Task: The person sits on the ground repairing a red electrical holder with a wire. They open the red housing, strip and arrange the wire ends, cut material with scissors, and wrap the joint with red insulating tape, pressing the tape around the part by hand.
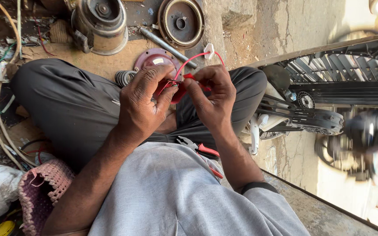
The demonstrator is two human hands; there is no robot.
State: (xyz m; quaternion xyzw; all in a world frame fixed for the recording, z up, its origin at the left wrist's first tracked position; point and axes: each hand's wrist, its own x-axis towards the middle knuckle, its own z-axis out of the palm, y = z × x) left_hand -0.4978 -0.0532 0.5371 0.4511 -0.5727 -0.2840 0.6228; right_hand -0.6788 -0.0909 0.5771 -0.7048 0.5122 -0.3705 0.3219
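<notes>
Person seated cross-legged on the floor, both hands raised over the lap, working a red wire (189,61). Left hand (143,102) pinches a small red part and the wire end between thumb and fingers; right hand (211,94) grips the wire's other run just beside it, fingertips nearly touching the left's. The wire loops up from the hands to a small white connector (208,50) lying on the floor beyond them. Judged from this, the joining or twisting of the wire ends is under way, not finished: both hands are closed on the work. Red-handled pliers (200,150) rest on the lap below the hands, unheld. A maroon round cover (156,59) and a metal motor housing (101,26) lie beyond the hands, apart and unassembled.
</notes>
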